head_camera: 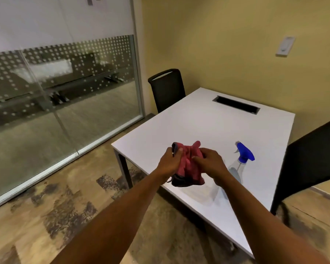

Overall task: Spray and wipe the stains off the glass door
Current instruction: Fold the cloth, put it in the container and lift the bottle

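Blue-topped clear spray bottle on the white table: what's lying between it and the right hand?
Nothing: in the head view only bare white table separates the blue-topped clear spray bottle from the right hand, which grips the red cloth.

White desk (208,119) stands against yellow wall (236,35), one corner toward glass partition. Dark rectangular cable slot (236,104) cut into desk top near wall end. Black chair (167,88) at desk's far corner, back upright, just beside wall. Second black chair (312,155) at desk's right side, backrest close to desk edge. White wall switch plate (285,46) on wall, above desk's right end. Mottled brown floor (65,197) left of desk and below it.
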`<state>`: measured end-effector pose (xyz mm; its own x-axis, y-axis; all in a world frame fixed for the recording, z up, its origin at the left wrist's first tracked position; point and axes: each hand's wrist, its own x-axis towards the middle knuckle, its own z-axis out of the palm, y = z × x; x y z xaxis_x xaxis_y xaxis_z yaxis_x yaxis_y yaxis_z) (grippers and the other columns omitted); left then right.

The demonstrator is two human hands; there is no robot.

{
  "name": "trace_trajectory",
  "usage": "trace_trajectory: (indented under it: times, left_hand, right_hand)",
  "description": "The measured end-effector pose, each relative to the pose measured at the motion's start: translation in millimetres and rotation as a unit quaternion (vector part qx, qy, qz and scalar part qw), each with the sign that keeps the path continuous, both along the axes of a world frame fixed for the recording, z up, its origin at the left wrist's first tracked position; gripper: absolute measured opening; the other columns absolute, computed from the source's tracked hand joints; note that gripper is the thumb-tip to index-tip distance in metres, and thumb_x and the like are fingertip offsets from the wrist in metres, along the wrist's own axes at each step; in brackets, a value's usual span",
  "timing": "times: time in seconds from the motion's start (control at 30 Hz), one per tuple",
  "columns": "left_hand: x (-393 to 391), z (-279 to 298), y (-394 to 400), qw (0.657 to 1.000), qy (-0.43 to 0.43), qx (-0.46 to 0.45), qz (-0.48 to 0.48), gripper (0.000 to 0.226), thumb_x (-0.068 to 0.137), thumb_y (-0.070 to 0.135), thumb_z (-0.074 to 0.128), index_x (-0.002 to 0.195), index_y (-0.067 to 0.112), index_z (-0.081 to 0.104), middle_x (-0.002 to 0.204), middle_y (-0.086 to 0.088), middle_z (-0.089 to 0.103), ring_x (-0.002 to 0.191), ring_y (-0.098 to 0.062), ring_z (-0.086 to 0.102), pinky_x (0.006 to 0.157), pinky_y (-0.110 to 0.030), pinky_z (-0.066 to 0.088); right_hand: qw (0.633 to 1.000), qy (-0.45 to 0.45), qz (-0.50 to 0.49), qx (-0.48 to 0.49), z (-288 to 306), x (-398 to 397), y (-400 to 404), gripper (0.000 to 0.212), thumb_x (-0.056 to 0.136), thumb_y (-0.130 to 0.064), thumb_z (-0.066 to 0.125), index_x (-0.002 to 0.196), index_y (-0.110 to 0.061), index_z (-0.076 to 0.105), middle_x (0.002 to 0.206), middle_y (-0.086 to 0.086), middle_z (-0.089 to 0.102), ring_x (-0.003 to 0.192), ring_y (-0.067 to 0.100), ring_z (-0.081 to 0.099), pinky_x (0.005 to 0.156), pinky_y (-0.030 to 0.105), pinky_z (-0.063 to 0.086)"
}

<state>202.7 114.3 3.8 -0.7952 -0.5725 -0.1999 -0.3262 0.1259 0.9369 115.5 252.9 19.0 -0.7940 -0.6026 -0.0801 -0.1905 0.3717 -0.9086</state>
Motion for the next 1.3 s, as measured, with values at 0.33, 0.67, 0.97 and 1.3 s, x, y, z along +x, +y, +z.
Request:
trace_trajectory:
  times: [0.33, 0.67, 0.97, 1.3]
  left_hand:
    - [-80.0, -1.3, -29.2, 0.992, 0.024, 0.06, -0.106, 0.019, 0.1, 0.031, 0.059, 0.116, 0.021, 0.059, 0.101, -0.002, 0.07, 0.082, -0.011, 0.068, 0.057, -0.016, 0.05]
    - [-141.4, -7.4, -70.6, 0.945, -0.126, -0.027, -0.3, 0.025, 0.098, 0.01, 0.052, 0.122, 0.012, 0.059, 0.116, -0.011, 0.067, 0.103, -0.026, 0.066, 0.091, -0.037, 0.054]
    - [-195.8, -35.6, -89.4, 0.85, -0.215, -0.156, -0.456, 0.02, 0.087, 0.031, 0.075, 0.094, 0.018, 0.062, 0.093, 0.002, 0.061, 0.085, -0.016, 0.056, 0.07, -0.025, 0.044]
    - [-211.0, -85.1, -78.1, 0.857, -0.174, -0.179, -0.451, 0.038, 0.089, 0.03, 0.069, 0.124, 0.017, 0.062, 0.126, -0.006, 0.063, 0.116, -0.025, 0.058, 0.096, -0.035, 0.048]
  right_hand:
    - [0.976, -0.203, 0.03, -0.075, 7.9, -74.4, -33.7, 0.031, 0.083, 0.002, 0.053, 0.112, 0.003, 0.066, 0.088, 0.02, 0.063, 0.077, 0.028, 0.061, 0.071, 0.038, 0.055]
    - [0.99, 0.089, -0.009, 0.111, -31.0, -116.0, -39.7, 0.055, 0.094, -0.028, 0.06, 0.146, -0.022, 0.043, 0.142, 0.004, 0.054, 0.13, 0.025, 0.049, 0.106, 0.036, 0.04]
    - [0.978, -0.007, -0.179, 0.107, -63.4, -103.1, -32.3, 0.018, 0.096, -0.015, 0.049, 0.105, -0.019, 0.065, 0.096, -0.003, 0.064, 0.092, 0.018, 0.058, 0.083, 0.032, 0.046]
    - [0.908, -0.079, -0.341, 0.23, -114.6, -91.3, -24.5, 0.025, 0.101, -0.023, 0.047, 0.113, -0.009, 0.063, 0.106, 0.012, 0.069, 0.097, 0.027, 0.064, 0.089, 0.037, 0.052]
